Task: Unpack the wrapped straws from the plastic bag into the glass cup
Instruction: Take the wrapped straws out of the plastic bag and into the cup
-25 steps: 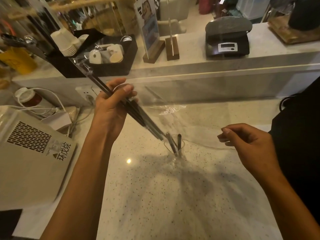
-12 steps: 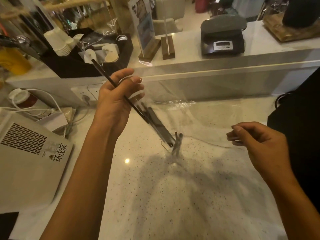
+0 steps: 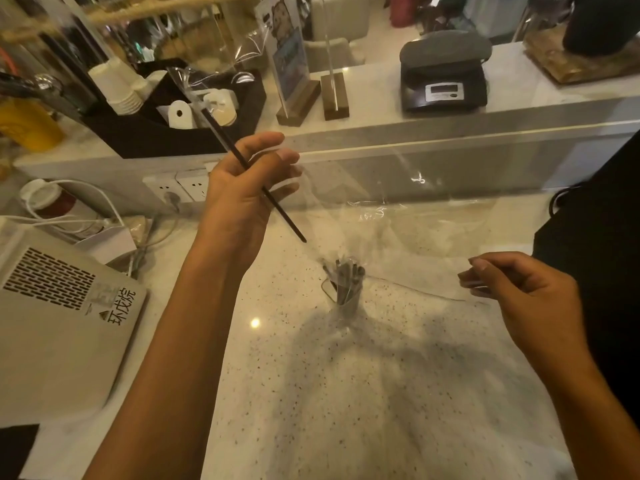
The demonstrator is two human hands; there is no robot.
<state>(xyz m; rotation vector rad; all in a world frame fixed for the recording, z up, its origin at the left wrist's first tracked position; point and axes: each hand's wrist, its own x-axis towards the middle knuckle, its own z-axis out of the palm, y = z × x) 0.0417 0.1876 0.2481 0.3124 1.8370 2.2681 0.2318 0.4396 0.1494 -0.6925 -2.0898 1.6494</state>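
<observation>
Left hand (image 3: 242,195) is raised above and to the left of the glass cup (image 3: 344,296), its fingers loosened, while one dark wrapped straw (image 3: 254,183) is held slanting across the palm, lower tip aimed down toward the cup. Whether the clear plastic bag (image 3: 398,216) is also pinched by this hand cannot be told, since the film is nearly invisible there. Right hand (image 3: 519,292) is kept to the right of the cup, fingers curled and pinched on the bag's near edge, so that the film is stretched above the cup. Several straws (image 3: 346,275) are already stood upright in the cup, bunched together.

For the step to be done well, the last straw should probably be let slide tip-first along the film, with its tip brought directly over the cup's mouth before release. The bag's edge is best kept taut and low, so the cup is not nudged or tipped.
</observation>
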